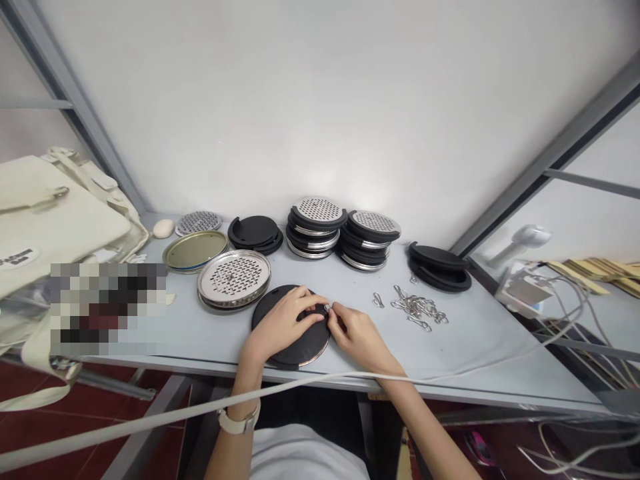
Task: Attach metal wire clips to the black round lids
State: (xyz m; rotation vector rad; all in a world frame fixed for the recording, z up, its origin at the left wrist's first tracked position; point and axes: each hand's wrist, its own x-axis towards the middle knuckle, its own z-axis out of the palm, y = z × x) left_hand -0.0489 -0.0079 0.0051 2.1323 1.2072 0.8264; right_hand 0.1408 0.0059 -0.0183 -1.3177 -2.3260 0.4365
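A black disc (300, 340) with a thin shiny rim lies flat near the table's front edge. My left hand (287, 320) rests on top of it, fingers spread and reaching to its right side. At the disc's right edge, my right hand (357, 333) pinches a small metal piece (327, 308), probably a clip, beside my left fingertips. To the right lies a pile of metal clips (420, 307), with a single clip (378, 301) apart from it. A perforated silver disc (235, 277) sits on a stack just left of the black disc.
Stacks of black and silver discs (316, 230) (370, 240) stand along the wall. Black discs (440, 267) lie at the right, a gold lid (196, 250) at the left. A white cable (200, 408) crosses in front of the table. A cream bag (60, 207) is at far left.
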